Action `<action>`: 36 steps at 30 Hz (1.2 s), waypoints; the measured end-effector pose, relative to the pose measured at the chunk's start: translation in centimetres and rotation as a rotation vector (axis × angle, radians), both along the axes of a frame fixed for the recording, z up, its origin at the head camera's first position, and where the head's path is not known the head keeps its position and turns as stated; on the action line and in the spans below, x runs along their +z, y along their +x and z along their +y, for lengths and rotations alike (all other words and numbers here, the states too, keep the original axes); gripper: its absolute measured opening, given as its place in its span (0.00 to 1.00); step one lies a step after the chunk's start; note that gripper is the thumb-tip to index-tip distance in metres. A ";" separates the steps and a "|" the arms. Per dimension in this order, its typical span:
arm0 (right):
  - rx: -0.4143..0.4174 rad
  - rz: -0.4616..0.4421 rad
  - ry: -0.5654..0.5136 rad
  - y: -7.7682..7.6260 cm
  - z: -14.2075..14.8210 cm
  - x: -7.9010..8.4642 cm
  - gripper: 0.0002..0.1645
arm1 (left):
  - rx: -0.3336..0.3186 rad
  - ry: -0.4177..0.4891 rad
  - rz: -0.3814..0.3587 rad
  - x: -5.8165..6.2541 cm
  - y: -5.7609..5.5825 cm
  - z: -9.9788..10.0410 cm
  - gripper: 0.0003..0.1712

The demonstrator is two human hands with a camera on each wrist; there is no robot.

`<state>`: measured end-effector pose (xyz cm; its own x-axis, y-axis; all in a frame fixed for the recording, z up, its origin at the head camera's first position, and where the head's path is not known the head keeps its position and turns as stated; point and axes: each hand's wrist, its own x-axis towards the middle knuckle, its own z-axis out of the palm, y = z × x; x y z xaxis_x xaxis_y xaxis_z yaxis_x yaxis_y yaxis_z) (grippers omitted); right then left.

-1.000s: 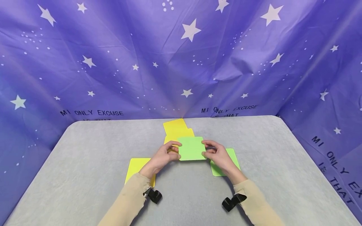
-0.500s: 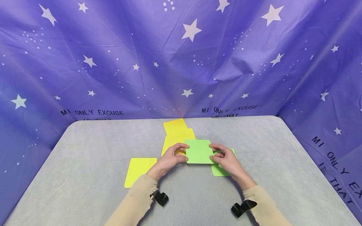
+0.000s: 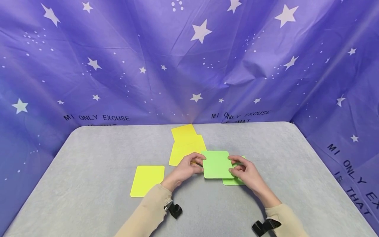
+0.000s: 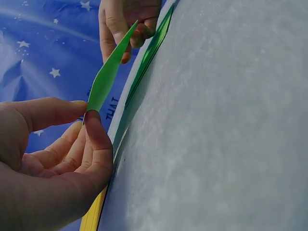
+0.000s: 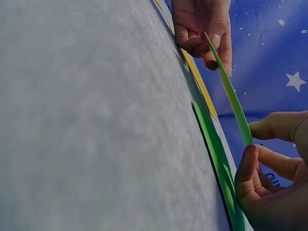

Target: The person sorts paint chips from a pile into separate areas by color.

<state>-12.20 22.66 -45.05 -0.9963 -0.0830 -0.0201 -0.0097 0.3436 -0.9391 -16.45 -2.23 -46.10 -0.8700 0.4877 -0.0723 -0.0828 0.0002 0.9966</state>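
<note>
Between the two hands a thin green square card (image 3: 217, 164) with rounded corners is held raised over the table. My left hand (image 3: 187, 168) pinches its left edge between thumb and fingers, and my right hand (image 3: 245, 172) pinches its right edge. In the left wrist view the card (image 4: 108, 77) appears nearly edge-on and slightly bent, with a gap below it. Under and beside my right hand lies another green card (image 3: 234, 181), partly covered by the held one. Just behind my left hand are overlapping yellow cards (image 3: 185, 148).
A separate yellow card (image 3: 148, 181) lies flat at the left of my left forearm. Everything rests on a grey table (image 3: 97, 158), whose far edge meets a purple curtain (image 3: 165, 49) with white stars. Black wrist cameras (image 3: 174, 210) sit on both sleeves.
Both hands have carried the green card to the right and toward me, away from the yellow cards and partly over the green card on the table.
</note>
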 end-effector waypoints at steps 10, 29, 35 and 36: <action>-0.024 0.027 0.075 1.0 1.7 0.2 0.25 | -0.019 0.001 0.018 0.1 0.5 2.1 0.23; -0.023 0.149 0.286 1.6 4.0 0.0 0.20 | 0.086 -0.052 0.073 -0.1 1.5 5.5 0.20; -0.014 0.167 0.376 1.6 3.9 0.1 0.19 | 0.102 -0.166 0.105 0.2 1.6 5.9 0.18; -0.011 0.167 0.390 1.6 3.9 0.1 0.18 | 0.102 -0.192 0.110 0.3 1.6 5.9 0.18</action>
<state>-10.59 26.58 -44.95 -0.9893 -0.0908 0.1141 -0.1454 0.6737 -0.7245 -14.84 3.67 -45.82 -0.9219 0.3832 -0.0571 0.0174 0.1881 0.9820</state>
